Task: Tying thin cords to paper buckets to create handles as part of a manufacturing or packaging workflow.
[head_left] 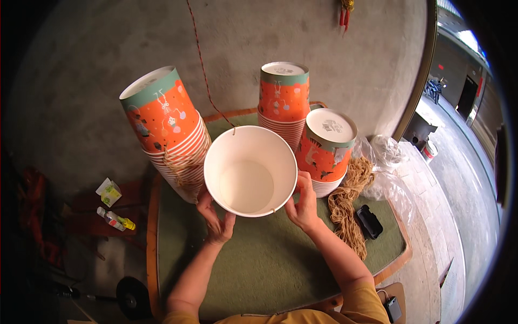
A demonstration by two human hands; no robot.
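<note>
Rough grey concrete wall [324,59] fills far side, evenly lit. Table [259,264] with green felt top and orange-brown wooden rim [153,237] stands against it. Thin red-and-dark twisted cord [200,59] hangs down wall. Left: dim floor [81,254], dark red shape [32,216] in shadow. Right: metal door frame [418,92], bright daylight beyond, pale tiled pavement [458,178] running far.

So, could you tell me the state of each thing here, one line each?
Paper bucket: empty, open side toward the camera, held at the rim.
Left hand: gripping the bucket.
Right hand: gripping the bucket.
Three cup stacks: upside down, nested.
Twine bundle: loose on the table.
</note>
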